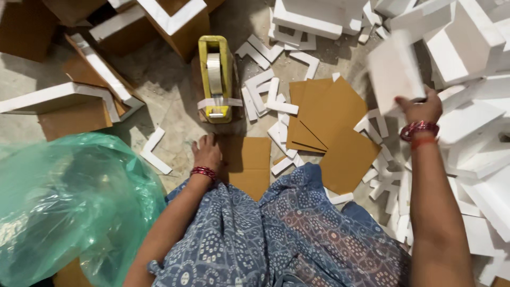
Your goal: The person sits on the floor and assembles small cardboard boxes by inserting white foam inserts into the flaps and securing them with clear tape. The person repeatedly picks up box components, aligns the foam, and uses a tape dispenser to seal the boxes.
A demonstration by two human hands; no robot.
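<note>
My right hand (422, 108) grips a flat white foam slab (394, 72), lifted and blurred, above the foam pile at the right. My left hand (206, 151) rests flat on the stone floor, fingers together, just left of a brown cardboard sheet (249, 165) lying in front of my lap. Straight beyond that hand stands a yellow tape dispenser (215, 78) holding a roll of clear tape. A loose stack of brown cardboard sheets (332, 127) lies between the two hands.
Several white foam corner pieces (264, 90) litter the floor around the cardboard. Large foam blocks (473, 138) fill the right side. A green plastic bag (69, 202) bulges at lower left. Cardboard boxes with foam edging (74, 101) stand at upper left.
</note>
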